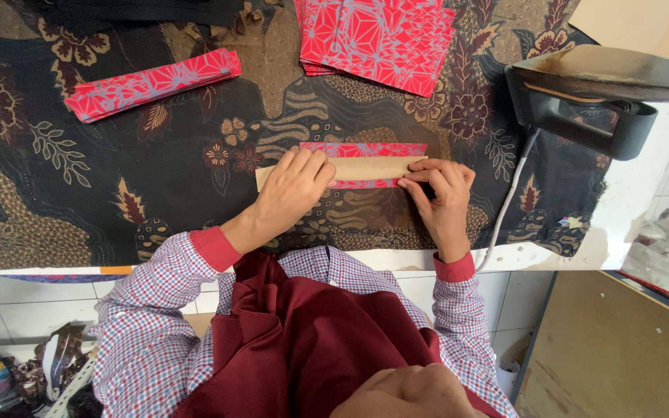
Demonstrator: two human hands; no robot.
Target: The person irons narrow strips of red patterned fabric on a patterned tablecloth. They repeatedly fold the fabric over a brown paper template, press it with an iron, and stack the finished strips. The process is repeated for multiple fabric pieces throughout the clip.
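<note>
Fingers, left hand (pixel 292 190): laid flat and spread, clenched on nothing, palm pressing down the left half of a long tan cardboard strip (pixel 373 167).
Fingers, right hand (pixel 443 193): bent at the knuckles, tips pinching the lower edge of a red geometric-print fabric piece (pixel 365 149) up against the right end of the cardboard strip.
Work piece: the fabric piece lies under the cardboard strip, red showing along the strip's far edge and in a thin line along its near edge, at the middle of a dark floral batik table cover (pixel 118 178).
Progress: judging by how things lie, the fold around the cardboard strip is partly made; the near edge looks half turned and has not been pressed.
Done, it appears: a bundle of folded red print bands (pixel 152 83) lies well to the upper left of the cardboard strip.
Left, it appears: a stack of flat red print squares (pixel 377 39) sits just beyond the cardboard strip, toward the far side.
Iron: a black flat iron (pixel 582 101) stands to the right of the cardboard strip, its white cord (pixel 509 201) trailing down beside the right wrist.
Worker: checked shirt sleeves with red cuffs, dark red apron.
</note>
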